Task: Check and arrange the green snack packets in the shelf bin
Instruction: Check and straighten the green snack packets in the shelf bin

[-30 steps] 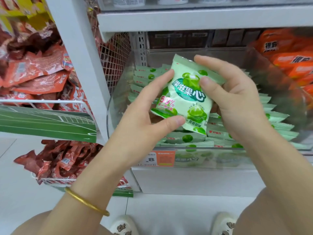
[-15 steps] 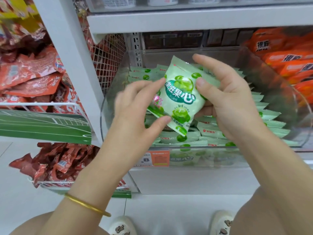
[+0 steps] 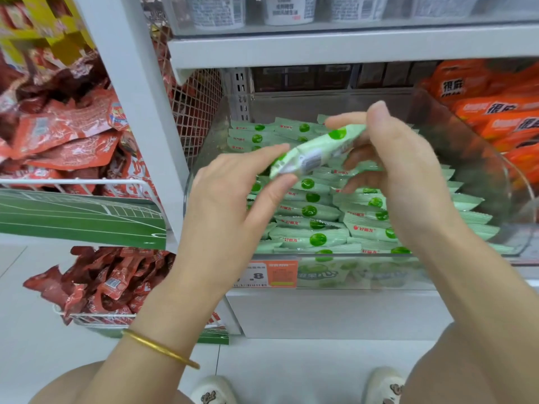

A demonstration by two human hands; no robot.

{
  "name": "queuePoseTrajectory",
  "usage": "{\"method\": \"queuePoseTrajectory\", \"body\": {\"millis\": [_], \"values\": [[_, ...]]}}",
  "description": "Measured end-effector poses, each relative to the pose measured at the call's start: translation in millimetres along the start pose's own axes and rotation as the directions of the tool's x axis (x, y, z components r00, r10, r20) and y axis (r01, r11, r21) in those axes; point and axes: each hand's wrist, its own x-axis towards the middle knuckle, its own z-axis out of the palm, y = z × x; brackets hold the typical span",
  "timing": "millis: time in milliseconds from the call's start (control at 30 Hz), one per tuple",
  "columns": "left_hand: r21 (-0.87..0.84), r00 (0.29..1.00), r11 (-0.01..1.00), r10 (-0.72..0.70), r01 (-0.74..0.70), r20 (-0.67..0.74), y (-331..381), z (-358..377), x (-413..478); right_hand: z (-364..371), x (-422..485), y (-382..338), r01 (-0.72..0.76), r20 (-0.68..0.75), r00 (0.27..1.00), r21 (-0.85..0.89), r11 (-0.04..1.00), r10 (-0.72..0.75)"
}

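Observation:
One green snack packet (image 3: 313,154) is held up over the clear shelf bin (image 3: 344,271), tipped so its back seam and barcode show. My left hand (image 3: 233,199) pinches its lower left end between thumb and forefinger. My right hand (image 3: 399,167) pinches its upper right end. Below them, several more green packets (image 3: 309,225) stand in rows inside the bin, edges up.
Orange snack packs (image 3: 495,112) fill the bin to the right. Red packets (image 3: 67,135) lie in a wire basket on the left, with more red packets (image 3: 110,284) in a lower basket. A price label (image 3: 267,275) sticks to the bin front. White tubs (image 3: 288,10) stand on the shelf above.
The held packet has been turned from front-facing to nearly edge-on, its back now showing. Both hands keep their hold and have shifted slightly right and down over the bin.

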Motion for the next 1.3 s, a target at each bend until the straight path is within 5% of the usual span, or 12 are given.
{"method": "queuePoseTrajectory", "body": {"millis": [133, 233, 367, 900, 1301], "values": [[-0.293, 0.989, 0.947, -0.145, 0.134, -0.016, 5.1, -2.5, 0.7, -3.6, 1.6, 0.4, 0.151, 0.055, 0.987, -0.042, 0.988, -0.149], [-0.422, 0.971, 0.878, -0.239, 0.227, 0.025, 7.3, -3.3, 1.9, 0.6, -0.3, 1.1, 0.108, 0.168, 0.977, 0.122, 0.987, -0.128], [-0.569, 0.947, 0.758, -0.284, 0.319, 0.152, 8.9, -4.0, 1.6, 8.8, -1.1, 0.9, 0.058, 0.087, 0.993, 0.172, 0.983, -0.074], [-0.504, 0.953, 0.81, -0.233, 0.3, 0.194, 8.2, -5.6, -0.7, 15.0, -2.7, 1.7, 0.01, 0.039, 0.999, 0.236, 0.972, -0.019], [-0.606, 0.932, 0.713, -0.325, 0.353, 0.161, 7.5, -2.5, -1.7, 18.6, -3.2, -0.1, -0.05, 0.091, 0.996, 0.303, 0.952, 0.024]]}}
